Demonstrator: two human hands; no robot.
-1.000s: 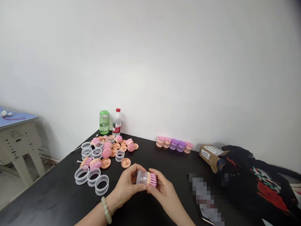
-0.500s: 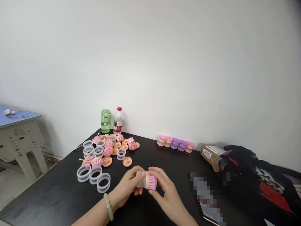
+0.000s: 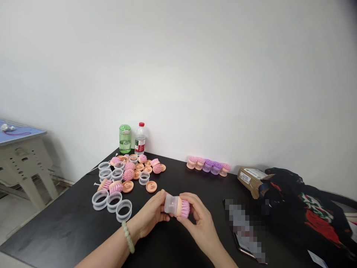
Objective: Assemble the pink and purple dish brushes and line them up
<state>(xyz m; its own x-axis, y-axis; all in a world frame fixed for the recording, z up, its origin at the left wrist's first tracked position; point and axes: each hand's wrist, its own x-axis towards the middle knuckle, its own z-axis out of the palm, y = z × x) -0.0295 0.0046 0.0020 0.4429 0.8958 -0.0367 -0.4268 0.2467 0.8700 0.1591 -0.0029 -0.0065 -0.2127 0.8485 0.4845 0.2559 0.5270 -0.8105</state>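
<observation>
Between my hands is a pink bristle brush (image 3: 184,208) with an orange band, joined to a translucent ring (image 3: 171,204) on its left side. My right hand (image 3: 198,219) grips the brush from the right, fingers above and thumb below. The fingers of my left hand (image 3: 152,216) are curled round the ring's left side; some are hidden behind it. To the left on the black table lie several translucent rings (image 3: 124,210), orange discs (image 3: 151,187) and loose pink bristle heads (image 3: 115,187). A row of pink and purple brushes (image 3: 207,166) stands by the wall.
A green bottle (image 3: 125,139) and a red-capped bottle (image 3: 140,139) stand at the back left corner of the black table (image 3: 69,223). On the right are a cardboard box (image 3: 249,181), a black printed cloth (image 3: 295,208) and a phone (image 3: 242,246). A blue-topped table (image 3: 19,134) is at far left.
My left fingers have shifted left, uncovering more of the translucent ring. The brush and ring have moved slightly up and right, and the view has tilted a little.
</observation>
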